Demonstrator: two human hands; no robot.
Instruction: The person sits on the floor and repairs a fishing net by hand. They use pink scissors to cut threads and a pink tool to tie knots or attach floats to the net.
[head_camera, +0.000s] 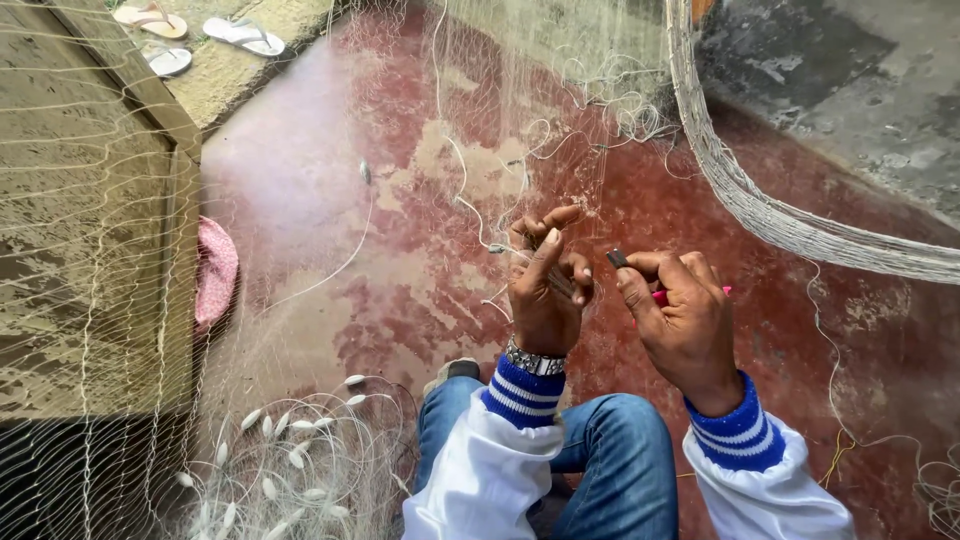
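Worn red-painted concrete floor (330, 200) with pale patches fills the scene; grey rough wall (850, 90) at upper right, tan wooden panel (70, 200) at left seen through mesh. Fine translucent white fishing net (520, 90) hangs in front of the person, from the top edge down to the hands, mesh thin and pale with loose thicker strands curling off it. Left hand (545, 290) is raised, fingers curled and pinching net strands, thumb and index extended upward. Right hand (680, 315) is just beside it, not touching, fingers closed on a small dark-tipped tool with a pink handle (660, 296); exact kind cannot be told. Silver metal wristwatch (535, 360) sits on the left wrist; white sleeves with blue striped cuffs, blue jeans on the knee below. Bundled pale rope-edged net (760, 210) arcs across the right. Heap of net with white oval floats (290, 460) lies at lower left. Pink cloth (215, 270) lies by the panel; pale flip-flops (240, 35) at top left.
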